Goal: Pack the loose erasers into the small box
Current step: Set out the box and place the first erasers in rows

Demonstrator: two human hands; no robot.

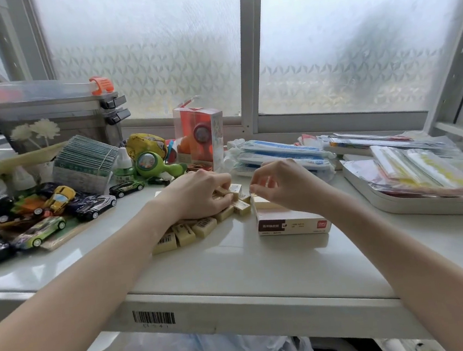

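Cream-coloured erasers lie in a loose heap on the white worktop, just left of the small box, close enough that each one needs only a short carry. The left hand rests on the heap with its fingers curled round one eraser, seemingly picking it out. The right hand is pinched at the box's raised flap (probably to keep the mouth open), though what lies inside is hidden. Toy cars and stationery packets crowd either side, leaving this middle patch to work in.
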